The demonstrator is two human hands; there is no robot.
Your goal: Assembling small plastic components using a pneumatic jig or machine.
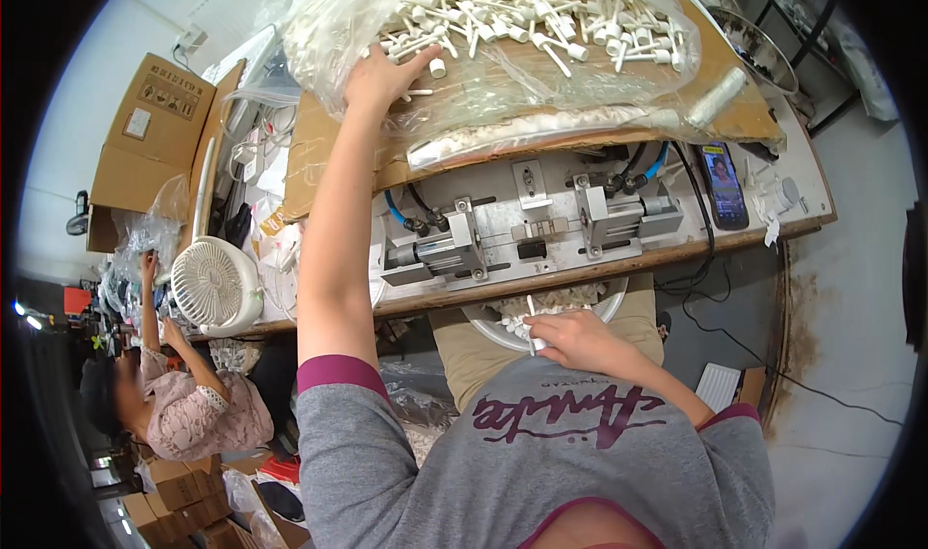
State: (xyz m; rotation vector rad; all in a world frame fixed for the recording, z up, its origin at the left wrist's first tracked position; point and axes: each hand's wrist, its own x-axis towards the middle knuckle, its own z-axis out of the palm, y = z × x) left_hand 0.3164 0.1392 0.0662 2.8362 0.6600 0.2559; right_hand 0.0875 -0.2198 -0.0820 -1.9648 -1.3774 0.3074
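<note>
My left hand (379, 83) reaches to the near left edge of a heap of small white plastic sticks with round caps (541, 13). Its fingers are apart and touch the sticks, its thumb pointing toward one loose cap. Below the table edge, my right hand (578, 342) pinches one white plastic stick (531, 309), held roughly upright. That hand is over a bowl (503, 339) in my lap, filled with white pieces. Between the two hands sits a metal fixture (534, 232) with two facing cylinders and a small dark block in the middle.
The heap lies in a clear plastic bag (464, 90) on a cardboard sheet (314, 153). A phone (723, 187) and cables are at the right, a white fan (215, 283) at the left. Another person (198, 418) works at far left beside a cardboard box (145, 129).
</note>
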